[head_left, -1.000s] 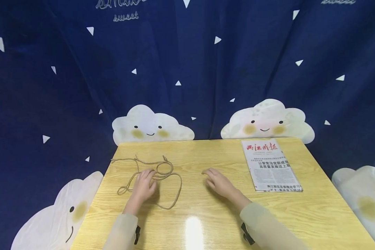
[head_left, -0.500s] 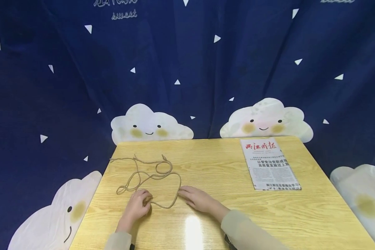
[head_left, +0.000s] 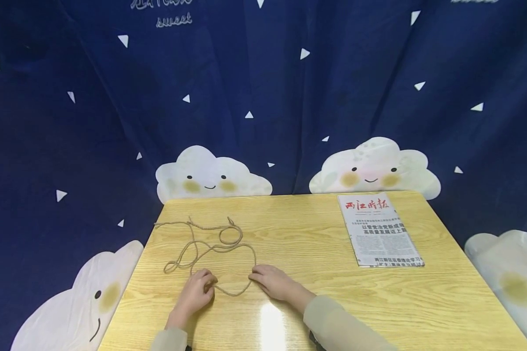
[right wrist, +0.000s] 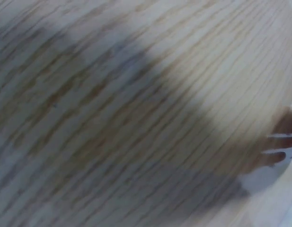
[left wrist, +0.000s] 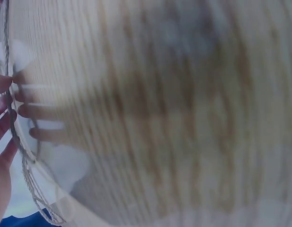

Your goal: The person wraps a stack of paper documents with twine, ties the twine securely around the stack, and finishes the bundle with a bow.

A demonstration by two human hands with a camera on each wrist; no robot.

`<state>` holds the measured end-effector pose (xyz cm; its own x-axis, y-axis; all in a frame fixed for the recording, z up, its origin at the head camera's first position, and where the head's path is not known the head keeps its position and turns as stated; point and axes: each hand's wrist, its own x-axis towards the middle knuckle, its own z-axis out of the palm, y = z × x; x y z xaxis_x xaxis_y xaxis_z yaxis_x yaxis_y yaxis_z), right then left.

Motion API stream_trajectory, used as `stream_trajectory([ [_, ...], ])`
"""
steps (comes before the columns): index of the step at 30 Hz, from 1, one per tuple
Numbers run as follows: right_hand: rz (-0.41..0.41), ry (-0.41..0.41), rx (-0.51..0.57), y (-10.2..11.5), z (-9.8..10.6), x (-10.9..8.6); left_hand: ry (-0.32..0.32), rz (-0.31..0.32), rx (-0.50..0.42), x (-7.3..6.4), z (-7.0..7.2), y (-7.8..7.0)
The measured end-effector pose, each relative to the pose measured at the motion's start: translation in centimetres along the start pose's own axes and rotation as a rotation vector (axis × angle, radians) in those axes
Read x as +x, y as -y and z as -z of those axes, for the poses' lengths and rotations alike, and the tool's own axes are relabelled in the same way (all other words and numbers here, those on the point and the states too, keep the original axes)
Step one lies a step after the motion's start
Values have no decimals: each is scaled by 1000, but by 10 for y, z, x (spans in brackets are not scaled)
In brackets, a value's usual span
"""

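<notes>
On the pale yellow wood-grained surface (head_left: 316, 229), a thin tan twisted rope (head_left: 221, 250) lies in loose loops, the left hand (head_left: 195, 291) and right hand (head_left: 273, 282) each pinching opposite sides of its nearest loop, a grip that presumably holds that curve spread.

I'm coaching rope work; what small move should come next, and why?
Perhaps lift the near part of the rope slightly: the left hand and right hand touch it at two spots, while the rest lies loose on the table.
</notes>
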<state>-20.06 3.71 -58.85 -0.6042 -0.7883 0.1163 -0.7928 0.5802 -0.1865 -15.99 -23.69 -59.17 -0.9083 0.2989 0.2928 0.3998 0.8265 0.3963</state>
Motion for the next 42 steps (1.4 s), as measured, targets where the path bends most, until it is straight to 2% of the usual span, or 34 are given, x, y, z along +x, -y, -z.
stream_trajectory([
  [4,-22,-74,22,-6,-1,-3,25,24,-27,0,1,0],
  [7,-25,-108,-3,-11,-1,-7,31,42,-37,1,1,1],
  [10,-7,-117,-4,-17,-2,-10,38,56,-34,1,1,2],
  [16,51,-185,143,-29,0,-20,51,65,-10,2,0,3],
  [21,85,-231,135,-45,3,-29,75,65,9,4,2,1],
  [33,-33,-398,-25,-94,3,-59,84,62,51,14,0,1],
  [37,-130,-417,-49,-105,5,-70,56,40,80,16,-1,3],
  [42,-297,-400,-36,-124,10,-91,4,37,118,16,3,7],
])
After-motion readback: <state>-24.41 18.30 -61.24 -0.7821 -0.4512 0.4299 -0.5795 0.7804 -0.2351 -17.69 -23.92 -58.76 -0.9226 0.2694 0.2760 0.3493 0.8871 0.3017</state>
